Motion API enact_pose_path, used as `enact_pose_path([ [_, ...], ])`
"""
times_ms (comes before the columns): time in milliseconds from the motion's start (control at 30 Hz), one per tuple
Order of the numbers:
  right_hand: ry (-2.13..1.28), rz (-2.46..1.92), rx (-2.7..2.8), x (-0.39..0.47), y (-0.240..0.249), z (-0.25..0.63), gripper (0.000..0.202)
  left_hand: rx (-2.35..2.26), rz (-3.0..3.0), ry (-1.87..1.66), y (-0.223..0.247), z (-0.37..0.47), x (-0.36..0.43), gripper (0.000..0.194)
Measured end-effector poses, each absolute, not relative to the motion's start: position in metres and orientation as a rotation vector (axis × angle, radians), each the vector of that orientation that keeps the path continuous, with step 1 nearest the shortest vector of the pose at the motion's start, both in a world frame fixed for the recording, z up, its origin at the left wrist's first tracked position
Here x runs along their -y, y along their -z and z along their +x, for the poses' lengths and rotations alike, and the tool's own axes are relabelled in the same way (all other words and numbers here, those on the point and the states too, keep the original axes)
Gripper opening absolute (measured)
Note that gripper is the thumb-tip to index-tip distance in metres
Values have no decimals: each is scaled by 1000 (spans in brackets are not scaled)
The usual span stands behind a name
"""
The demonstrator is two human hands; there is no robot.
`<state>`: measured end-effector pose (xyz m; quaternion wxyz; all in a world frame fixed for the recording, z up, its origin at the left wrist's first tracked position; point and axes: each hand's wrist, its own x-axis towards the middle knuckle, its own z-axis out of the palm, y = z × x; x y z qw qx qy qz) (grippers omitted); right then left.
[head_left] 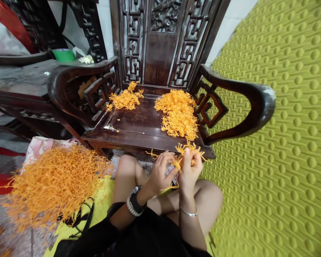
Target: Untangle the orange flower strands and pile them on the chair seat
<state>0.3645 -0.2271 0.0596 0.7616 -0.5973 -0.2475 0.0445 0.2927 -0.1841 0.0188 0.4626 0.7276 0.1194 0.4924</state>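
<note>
Both hands meet over my lap, just in front of the seat's edge. My right hand pinches a small bunch of branching orange strands, with ends poking out above the fingers. Close beside it, my left hand has its fingers closed on thin pieces at the left side of the same bunch; its fingertips are partly hidden. Beyond the hands, a dense pile of curled orange pieces lies on the right of the dark wooden chair seat. A smaller orange pile sits at the back left.
A large heap of loose orange strands spreads at my left, against a pink-and-white bag. Curved armrests flank the seat. A green roll stands on the side table. Bumpy yellow-green padding covers the right.
</note>
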Motion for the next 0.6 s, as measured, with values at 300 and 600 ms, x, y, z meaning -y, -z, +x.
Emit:
enact_pose_path([
  [300, 4, -1365, 575, 232, -68, 364, 30, -311, 943, -951, -24, 310, 198, 26],
  [600, -251, -1328, 530, 263, -69, 365, 50, -184, 1224, -474, -55, 271, 188, 28],
])
